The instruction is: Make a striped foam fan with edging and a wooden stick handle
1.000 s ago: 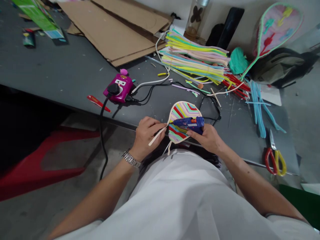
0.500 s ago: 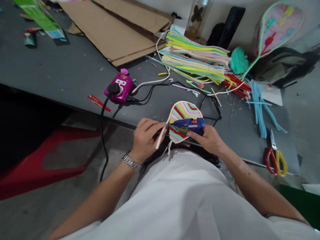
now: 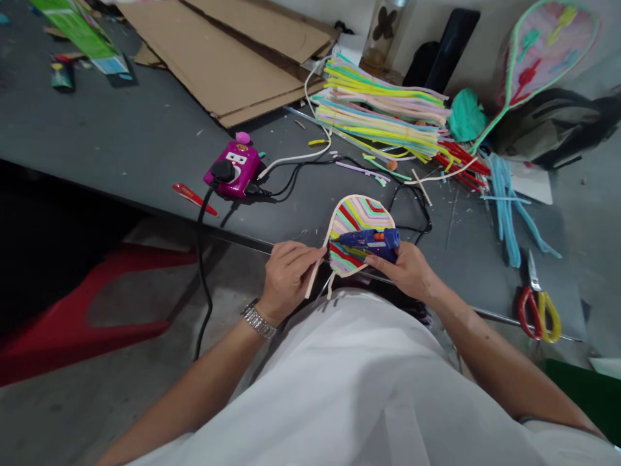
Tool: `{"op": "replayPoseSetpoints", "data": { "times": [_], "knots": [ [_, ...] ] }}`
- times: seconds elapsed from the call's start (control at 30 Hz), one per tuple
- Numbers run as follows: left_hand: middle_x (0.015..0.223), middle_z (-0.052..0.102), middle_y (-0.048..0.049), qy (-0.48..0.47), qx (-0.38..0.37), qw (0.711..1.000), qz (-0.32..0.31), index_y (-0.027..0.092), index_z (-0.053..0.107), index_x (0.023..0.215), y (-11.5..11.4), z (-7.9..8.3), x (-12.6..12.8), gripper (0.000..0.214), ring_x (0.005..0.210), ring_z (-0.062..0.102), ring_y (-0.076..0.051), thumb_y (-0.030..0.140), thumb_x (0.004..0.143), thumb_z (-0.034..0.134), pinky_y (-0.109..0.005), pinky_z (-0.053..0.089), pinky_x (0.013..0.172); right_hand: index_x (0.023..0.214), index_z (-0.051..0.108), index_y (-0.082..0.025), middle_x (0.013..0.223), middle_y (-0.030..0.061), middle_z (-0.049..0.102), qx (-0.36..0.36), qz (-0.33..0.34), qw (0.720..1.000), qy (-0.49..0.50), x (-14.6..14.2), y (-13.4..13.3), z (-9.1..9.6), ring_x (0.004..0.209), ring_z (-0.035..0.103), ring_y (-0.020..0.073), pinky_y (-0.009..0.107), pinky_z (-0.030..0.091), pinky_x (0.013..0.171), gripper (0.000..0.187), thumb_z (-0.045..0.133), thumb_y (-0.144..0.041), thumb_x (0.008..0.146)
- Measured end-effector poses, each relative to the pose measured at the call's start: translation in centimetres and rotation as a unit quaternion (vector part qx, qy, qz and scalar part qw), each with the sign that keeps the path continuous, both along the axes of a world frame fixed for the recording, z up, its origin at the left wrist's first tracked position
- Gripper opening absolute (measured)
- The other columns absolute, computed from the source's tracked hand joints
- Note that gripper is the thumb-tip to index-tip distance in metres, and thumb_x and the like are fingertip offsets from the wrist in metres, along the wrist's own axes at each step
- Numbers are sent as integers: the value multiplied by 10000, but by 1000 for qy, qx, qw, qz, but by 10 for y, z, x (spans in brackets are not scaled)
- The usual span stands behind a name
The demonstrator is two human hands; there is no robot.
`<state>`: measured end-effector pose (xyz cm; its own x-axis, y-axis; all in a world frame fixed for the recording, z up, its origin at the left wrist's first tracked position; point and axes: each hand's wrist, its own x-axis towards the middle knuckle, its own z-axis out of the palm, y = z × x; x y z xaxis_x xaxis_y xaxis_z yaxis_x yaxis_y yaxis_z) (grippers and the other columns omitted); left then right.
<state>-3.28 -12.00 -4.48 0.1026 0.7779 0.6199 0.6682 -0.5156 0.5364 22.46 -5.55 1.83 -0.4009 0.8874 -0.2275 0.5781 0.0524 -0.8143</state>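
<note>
My left hand, with a metal watch on the wrist, pinches a cream-coloured strip that runs along the left edge of a striped, multicoloured fan-shaped piece lying at the table's near edge. My right hand is closed round a blue glue gun, held across the striped piece with its nozzle pointing left at the spot where the strip meets the edge.
A purple power socket with black cords sits to the left, a red pen beside it. A pile of coloured strips, cardboard sheets, red-and-yellow scissors and a racket-shaped craft lie around on the grey table.
My left hand has swung the cream strip's free end downward and closer to the striped piece's edge. The glue gun has stayed almost in place.
</note>
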Motion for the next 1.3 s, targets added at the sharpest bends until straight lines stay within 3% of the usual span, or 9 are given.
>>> {"op": "replayPoseSetpoints", "data": {
  "times": [0.23,0.63,0.93,1.3],
  "knots": [
    [1019,799,-71,-7,0,1000,-6,251,755,1161,-1,-3,2,224,905,675,-204,155,974,677,-388,520,821,1204,770,-166,1183,83,814,-1,2,1000,-4,1,0,0,1096,751,309,399,592,953,485,708,-540,901],
    [1018,800,-88,-5,22,1000,-5,229,748,1149,-2,-1,7,243,911,691,-239,207,908,745,-426,529,825,1184,766,-172,1160,77,815,-10,-7,1000,-2,2,-3,-2,1084,745,309,404,577,976,496,726,-560,878],
    [1024,829,-70,13,8,1000,-4,248,765,1109,-1,-8,6,179,917,716,-231,222,940,710,-415,544,820,1169,774,-167,1098,61,826,6,-2,1000,-23,3,-3,-1,1008,757,300,374,586,892,488,717,-555,879],
    [1001,812,-75,15,29,999,-4,230,725,1093,0,-3,6,197,910,698,-239,169,905,722,-419,522,826,1185,780,-190,1131,53,820,-13,5,1000,-7,5,-5,-2,1037,752,294,363,592,903,473,716,-563,901]
  ]
}}
